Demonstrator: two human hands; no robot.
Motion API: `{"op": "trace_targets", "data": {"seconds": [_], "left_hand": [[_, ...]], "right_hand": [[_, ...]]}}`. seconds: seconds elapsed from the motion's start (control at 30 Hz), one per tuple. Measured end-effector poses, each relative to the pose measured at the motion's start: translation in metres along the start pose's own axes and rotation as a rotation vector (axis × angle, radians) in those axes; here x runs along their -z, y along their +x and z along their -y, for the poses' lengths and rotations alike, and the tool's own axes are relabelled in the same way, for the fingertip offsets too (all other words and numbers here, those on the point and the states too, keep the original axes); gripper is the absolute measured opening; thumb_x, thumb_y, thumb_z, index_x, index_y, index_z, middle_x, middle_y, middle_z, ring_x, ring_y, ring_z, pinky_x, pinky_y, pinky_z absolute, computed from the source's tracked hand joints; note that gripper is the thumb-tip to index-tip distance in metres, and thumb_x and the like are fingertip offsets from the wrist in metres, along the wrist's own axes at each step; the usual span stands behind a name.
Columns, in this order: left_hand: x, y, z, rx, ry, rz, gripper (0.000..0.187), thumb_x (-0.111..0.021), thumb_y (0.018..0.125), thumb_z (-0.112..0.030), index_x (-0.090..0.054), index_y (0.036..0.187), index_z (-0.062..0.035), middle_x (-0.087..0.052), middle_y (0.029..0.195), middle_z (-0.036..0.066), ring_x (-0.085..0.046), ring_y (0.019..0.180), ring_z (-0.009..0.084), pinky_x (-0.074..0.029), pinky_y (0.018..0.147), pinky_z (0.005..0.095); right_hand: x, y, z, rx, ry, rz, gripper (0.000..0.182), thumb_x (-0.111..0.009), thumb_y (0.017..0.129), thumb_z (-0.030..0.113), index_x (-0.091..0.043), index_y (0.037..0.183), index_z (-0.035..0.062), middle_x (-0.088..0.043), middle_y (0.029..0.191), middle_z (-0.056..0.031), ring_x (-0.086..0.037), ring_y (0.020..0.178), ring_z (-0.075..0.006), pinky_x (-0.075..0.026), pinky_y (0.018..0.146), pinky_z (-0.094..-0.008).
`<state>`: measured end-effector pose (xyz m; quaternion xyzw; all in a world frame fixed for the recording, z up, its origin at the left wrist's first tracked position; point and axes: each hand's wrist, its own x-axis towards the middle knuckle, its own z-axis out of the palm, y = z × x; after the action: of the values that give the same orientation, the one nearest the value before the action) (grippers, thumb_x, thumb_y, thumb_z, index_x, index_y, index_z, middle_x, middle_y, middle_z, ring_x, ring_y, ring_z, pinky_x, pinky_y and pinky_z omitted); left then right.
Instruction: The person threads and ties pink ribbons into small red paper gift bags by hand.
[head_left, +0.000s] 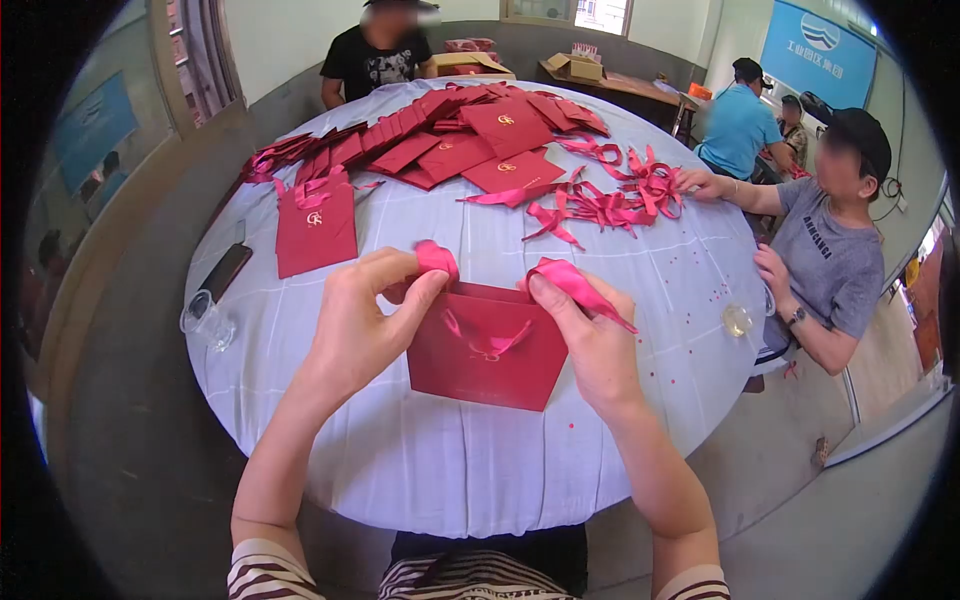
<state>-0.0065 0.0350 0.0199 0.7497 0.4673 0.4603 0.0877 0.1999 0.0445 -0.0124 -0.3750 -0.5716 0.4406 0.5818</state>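
White-clothed table (450, 470): both hands' fingers pinch pink ribbon ends (570, 280) (red bag (487, 350) between).

A round bench (460, 470) under a pale cloth carries a heap of red bags (460, 140) at its far side and one bag (316, 225) lying alone to the left. Loose ribbons (610, 200) lie at the right, where a seated person's hand (697, 182) touches them. A phone (225, 270) and a glass (205, 320) sit at the left edge, and another glass (737, 320) at the right. Boxes (572, 66) stand behind.

bare cloth (640, 300) right, glass (205, 322) left
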Motion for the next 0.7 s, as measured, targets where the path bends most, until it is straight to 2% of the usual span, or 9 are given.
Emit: {"op": "trace_targets", "data": {"seconds": [0.1,0.23,0.3,0.33,0.37,0.47,0.63,0.7], "left_hand": [[-0.001,0.002,-0.002,-0.022,0.019,-0.054,0.015,-0.069,0.080,-0.007,-0.063,0.079,0.0064,-0.060,0.070,0.012,-0.056,0.059,0.0171,-0.043,0.055,0.0284],[-0.008,-0.001,-0.003,-0.063,0.042,-0.140,0.013,-0.067,0.079,-0.004,-0.060,0.075,0.0057,-0.056,0.066,0.012,-0.055,0.056,0.0203,-0.042,0.052,0.0307],[-0.008,-0.004,-0.006,-0.197,0.316,-0.162,0.011,-0.065,0.079,0.000,-0.057,0.073,0.0044,-0.052,0.062,0.012,-0.053,0.054,0.0244,-0.040,0.050,0.0348],[-0.011,-0.003,-0.003,-0.256,0.346,-0.211,0.011,-0.064,0.077,0.003,-0.055,0.070,0.0013,-0.049,0.059,0.010,-0.049,0.052,0.0256,-0.038,0.048,0.0364],[-0.009,-0.002,-0.004,-0.259,0.346,-0.210,0.011,-0.064,0.077,0.003,-0.055,0.070,0.0013,-0.049,0.059,0.010,-0.049,0.052,0.0256,-0.038,0.048,0.0364],[0.001,0.002,-0.012,-0.475,0.613,-0.233,0.017,-0.066,0.071,0.004,-0.051,0.065,-0.0022,-0.046,0.060,0.008,-0.046,0.052,0.0238,-0.038,0.049,0.0348],[0.000,0.012,-0.014,-0.637,0.404,-0.223,0.010,-0.063,0.074,0.006,-0.057,0.079,0.0002,-0.050,0.070,0.012,-0.049,0.057,0.0276,-0.042,0.054,0.0350],[-0.003,0.002,-0.009,-0.346,0.193,-0.102,0.008,-0.060,0.078,0.006,-0.057,0.085,0.0024,-0.053,0.071,0.013,-0.051,0.060,0.0287,-0.043,0.056,0.0342]], "right_hand": [[-0.001,-0.003,0.004,0.072,-0.113,-0.004,0.019,-0.063,0.089,0.014,-0.065,0.094,-0.0041,-0.067,0.085,-0.0050,-0.060,0.079,-0.0092,-0.047,0.074,-0.0233],[-0.001,-0.003,0.001,0.060,-0.065,0.015,0.018,-0.063,0.088,0.013,-0.065,0.095,-0.0041,-0.067,0.083,-0.0045,-0.060,0.077,-0.0082,-0.047,0.073,-0.0231],[-0.001,-0.003,0.002,0.079,-0.100,0.000,0.017,-0.063,0.088,0.011,-0.065,0.094,-0.0042,-0.068,0.082,-0.0044,-0.060,0.077,-0.0081,-0.047,0.072,-0.0234],[-0.002,-0.002,0.001,0.081,-0.100,-0.002,0.017,-0.063,0.088,0.011,-0.065,0.094,-0.0042,-0.068,0.082,-0.0044,-0.060,0.077,-0.0081,-0.047,0.072,-0.0234],[-0.002,-0.001,0.000,0.087,-0.090,-0.002,0.017,-0.063,0.088,0.011,-0.065,0.094,-0.0044,-0.068,0.082,-0.0046,-0.060,0.076,-0.0081,-0.047,0.072,-0.0234],[-0.001,-0.003,0.003,0.108,-0.103,0.005,0.016,-0.063,0.087,0.009,-0.065,0.095,-0.0048,-0.068,0.081,-0.0049,-0.060,0.076,-0.0078,-0.047,0.071,-0.0235],[-0.002,-0.002,-0.006,0.193,-0.154,0.006,0.016,-0.063,0.086,0.008,-0.064,0.095,-0.0049,-0.068,0.083,-0.0067,-0.059,0.074,-0.0081,-0.047,0.069,-0.0248],[-0.005,-0.005,-0.013,0.317,-0.150,0.055,0.014,-0.062,0.086,0.007,-0.064,0.096,-0.0026,-0.066,0.081,-0.0099,-0.058,0.071,-0.0109,-0.047,0.066,-0.0270]]}}
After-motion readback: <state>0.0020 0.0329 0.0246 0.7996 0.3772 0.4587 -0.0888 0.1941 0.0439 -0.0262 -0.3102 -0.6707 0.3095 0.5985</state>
